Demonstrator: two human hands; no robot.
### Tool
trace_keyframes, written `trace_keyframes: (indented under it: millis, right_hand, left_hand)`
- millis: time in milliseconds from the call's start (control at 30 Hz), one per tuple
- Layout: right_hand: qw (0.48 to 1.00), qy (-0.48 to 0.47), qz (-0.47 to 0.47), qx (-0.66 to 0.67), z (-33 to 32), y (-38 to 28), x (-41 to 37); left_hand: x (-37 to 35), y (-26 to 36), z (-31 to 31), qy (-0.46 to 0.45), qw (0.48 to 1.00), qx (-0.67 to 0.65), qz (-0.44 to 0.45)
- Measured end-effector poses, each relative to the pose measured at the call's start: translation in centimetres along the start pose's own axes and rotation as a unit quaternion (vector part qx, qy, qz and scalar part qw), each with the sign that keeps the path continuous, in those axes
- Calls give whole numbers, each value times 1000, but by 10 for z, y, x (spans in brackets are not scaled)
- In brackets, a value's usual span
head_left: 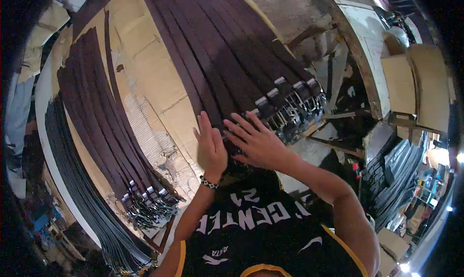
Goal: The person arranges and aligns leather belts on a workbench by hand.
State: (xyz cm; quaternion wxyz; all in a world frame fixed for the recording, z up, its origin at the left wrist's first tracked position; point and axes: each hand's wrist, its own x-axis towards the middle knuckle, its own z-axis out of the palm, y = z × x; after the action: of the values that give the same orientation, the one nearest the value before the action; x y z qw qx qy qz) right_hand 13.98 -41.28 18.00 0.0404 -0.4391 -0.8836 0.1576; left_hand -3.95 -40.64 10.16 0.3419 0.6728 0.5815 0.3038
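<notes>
Dark brown belts (212, 40) lie side by side in a wide row, their metal buckles (295, 100) bunched at the near right end. My right hand (258, 144) rests palm down over the near end of this row, left of the visible buckles, fingers spread. Beside it, my left hand (211, 149) is held edge-on at the row's left border with its fingers stretched out. Neither hand shows anything held. What lies under the palms is hidden. A beaded bracelet (209, 182) circles my left wrist.
Cardboard (150, 69) covers the table under the belts. Further left lie a second brown belt bundle (94, 93) with buckles and a bundle of black strips (72, 161). A white-topped table (365, 35), a cardboard box (425, 84) and stacked black material (396, 175) stand right.
</notes>
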Motion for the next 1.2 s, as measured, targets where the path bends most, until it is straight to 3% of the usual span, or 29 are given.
trace_keyframes:
  millis: [233,567,700,800,1000,1200]
  right_hand:
    - [996,76,-43,16,20,20,-18]
    - [989,128,-60,53,35,36,-27]
    - [984,148,-79,66,31,34,-25]
    - [988,96,-74,92,5,30,-24]
    - [981,190,13,39,1,25,-20]
    - [976,217,10,24,15,29,-20]
  left_hand:
    - [1,23,30,26,997,-74,-23]
    - [3,42,41,40,995,-25,-89]
    - [2,47,37,69,995,-29,-63]
    - [0,66,24,77,991,-91,-57]
    - [-4,49,28,58,997,-37,-34]
    - [-5,49,32,52,999,8,-15]
